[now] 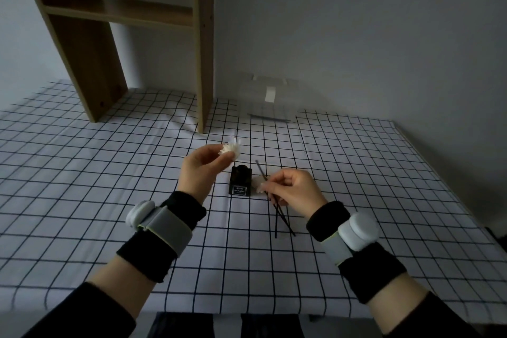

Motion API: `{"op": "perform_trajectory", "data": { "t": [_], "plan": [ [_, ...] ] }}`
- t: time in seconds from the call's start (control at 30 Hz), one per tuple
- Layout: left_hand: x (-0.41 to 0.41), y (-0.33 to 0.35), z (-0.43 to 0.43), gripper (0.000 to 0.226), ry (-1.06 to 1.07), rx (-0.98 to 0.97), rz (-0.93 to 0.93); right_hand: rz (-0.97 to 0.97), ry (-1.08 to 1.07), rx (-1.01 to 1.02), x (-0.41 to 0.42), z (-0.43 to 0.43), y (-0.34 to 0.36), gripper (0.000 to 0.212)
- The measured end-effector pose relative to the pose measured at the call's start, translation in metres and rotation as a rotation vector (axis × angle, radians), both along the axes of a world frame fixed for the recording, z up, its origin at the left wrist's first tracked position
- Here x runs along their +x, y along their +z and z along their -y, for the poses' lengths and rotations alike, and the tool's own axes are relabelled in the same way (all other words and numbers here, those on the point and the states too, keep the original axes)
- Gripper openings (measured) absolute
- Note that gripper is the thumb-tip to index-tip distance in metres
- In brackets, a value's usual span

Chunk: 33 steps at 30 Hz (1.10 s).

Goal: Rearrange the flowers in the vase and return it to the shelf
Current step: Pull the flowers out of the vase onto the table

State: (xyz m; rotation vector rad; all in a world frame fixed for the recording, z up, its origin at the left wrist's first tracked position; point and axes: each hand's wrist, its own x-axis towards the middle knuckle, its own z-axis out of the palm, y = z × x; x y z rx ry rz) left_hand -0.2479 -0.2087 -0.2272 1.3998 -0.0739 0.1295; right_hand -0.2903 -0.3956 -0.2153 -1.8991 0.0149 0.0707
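Observation:
A small black square vase (241, 180) with a label stands upright on the checked tablecloth, between my hands. My left hand (204, 166) pinches a white flower head (231, 149) just up and left of the vase. My right hand (293, 189) holds thin dark stems (281, 217) to the right of the vase; one stem tip (259, 166) points up past my fingers and the lower ends hang toward the cloth. A pale flower head (257, 182) shows blurred by my right fingertips.
A wooden shelf unit (115, 11) stands at the back left on the table, its legs resting on the cloth. A clear plastic box (270, 101) sits against the wall behind the vase. The table's right edge (444, 181) runs diagonally.

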Motion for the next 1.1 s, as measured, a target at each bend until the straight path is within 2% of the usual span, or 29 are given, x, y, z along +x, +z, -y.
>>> {"op": "perform_trajectory", "data": {
  "t": [0.13, 0.2, 0.3, 0.43, 0.6, 0.7, 0.9, 1.1],
  "plan": [
    [0.005, -0.014, -0.022, 0.023, 0.162, 0.194, -0.026, -0.043, -0.256, -0.064, 0.009, 0.030, -0.013, 0.011],
    [0.006, -0.024, -0.029, 0.019, 0.186, 0.291, -0.014, -0.094, -0.340, -0.141, 0.015, 0.044, -0.022, 0.013],
    [0.007, -0.038, -0.034, 0.016, 0.201, 0.400, 0.018, -0.155, -0.387, -0.283, 0.020, 0.054, -0.037, 0.016],
    [0.016, -0.049, -0.037, 0.017, 0.201, 0.478, 0.036, -0.102, -0.418, -0.519, 0.025, 0.064, -0.046, 0.020],
    [0.024, -0.061, -0.043, 0.021, 0.213, 0.590, 0.012, -0.085, -0.428, -0.594, 0.025, 0.072, -0.053, 0.029],
    [0.026, -0.066, -0.044, 0.021, 0.206, 0.628, 0.005, -0.088, -0.438, -0.608, 0.027, 0.073, -0.056, 0.028],
    [0.028, -0.067, -0.046, 0.039, 0.201, 0.606, -0.044, -0.032, -0.477, -0.587, 0.029, 0.073, -0.052, 0.026],
    [0.023, -0.064, -0.046, 0.025, 0.250, 0.490, 0.006, -0.033, -0.289, -0.544, 0.027, 0.037, -0.048, 0.036]
  ]
}}
